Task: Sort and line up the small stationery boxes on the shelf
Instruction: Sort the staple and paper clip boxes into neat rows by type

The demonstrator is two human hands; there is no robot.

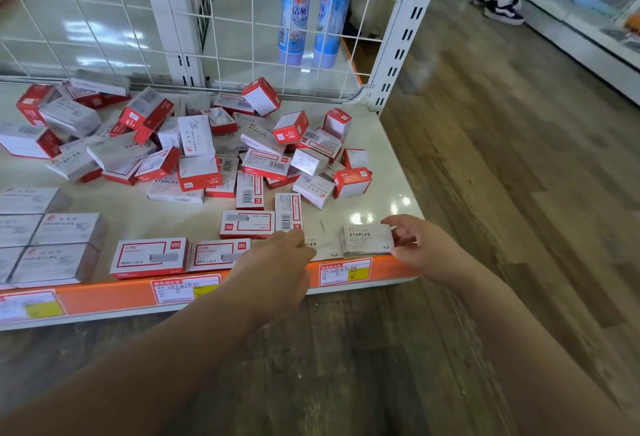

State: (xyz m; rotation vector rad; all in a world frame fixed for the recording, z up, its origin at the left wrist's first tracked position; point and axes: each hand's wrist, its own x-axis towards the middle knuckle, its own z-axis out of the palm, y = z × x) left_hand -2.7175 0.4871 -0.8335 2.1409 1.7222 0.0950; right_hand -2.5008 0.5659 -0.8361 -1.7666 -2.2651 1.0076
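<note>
The staples box point(366, 239) lies flat at the shelf's point(388, 165) front edge, its long side running left to right. The right hand point(415, 245) reaches in palm down, fingers pinching the box's right end. The left hand point(280, 259) rests on a second box point(320, 247) just beside it, fingers hidden.

Red-white boxes point(207, 155) heaped mid-shelf point(381, 144); white STAPLES box point(366, 240) flat at front edge.

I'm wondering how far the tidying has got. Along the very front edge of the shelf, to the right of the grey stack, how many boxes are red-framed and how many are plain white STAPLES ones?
Red-framed boxes: 2
White STAPLES boxes: 2
Total: 4
</note>
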